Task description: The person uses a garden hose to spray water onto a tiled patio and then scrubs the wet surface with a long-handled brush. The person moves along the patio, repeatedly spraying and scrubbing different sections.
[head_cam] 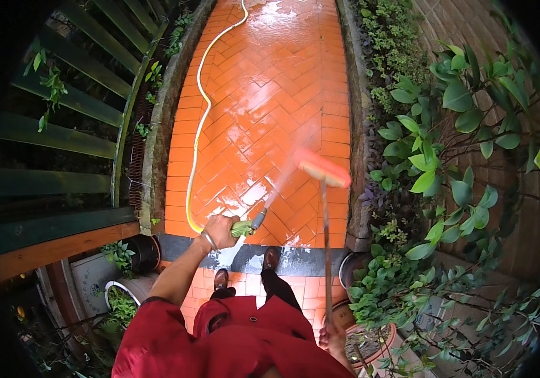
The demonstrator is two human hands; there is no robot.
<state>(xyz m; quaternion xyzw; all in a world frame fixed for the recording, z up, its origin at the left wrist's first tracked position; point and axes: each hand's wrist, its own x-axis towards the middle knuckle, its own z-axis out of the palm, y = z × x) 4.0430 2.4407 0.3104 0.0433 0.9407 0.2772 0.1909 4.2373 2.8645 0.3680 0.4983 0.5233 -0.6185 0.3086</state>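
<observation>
My left hand (222,231) is closed around the hose end, where a green cloth-like wrap (242,228) sits behind a grey spray nozzle (260,219). Water sprays from the nozzle up and to the right, towards a push broom. The yellow-white hose (198,127) runs from that hand up along the left of the wet orange tiles (270,118). Low at the right, my right hand (333,339) grips the long broom handle (327,255). The broom's red-orange head (323,168) is slightly blurred and lies over the tiles; whether it touches them, I cannot tell.
Stone kerbs (157,137) (359,123) border the path. A green slatted fence (62,134) stands left, leafy shrubs (468,104) right. Near my feet are a dark threshold strip (298,261), a white-rimmed planter (130,289) and a round soil-filled pot (369,341).
</observation>
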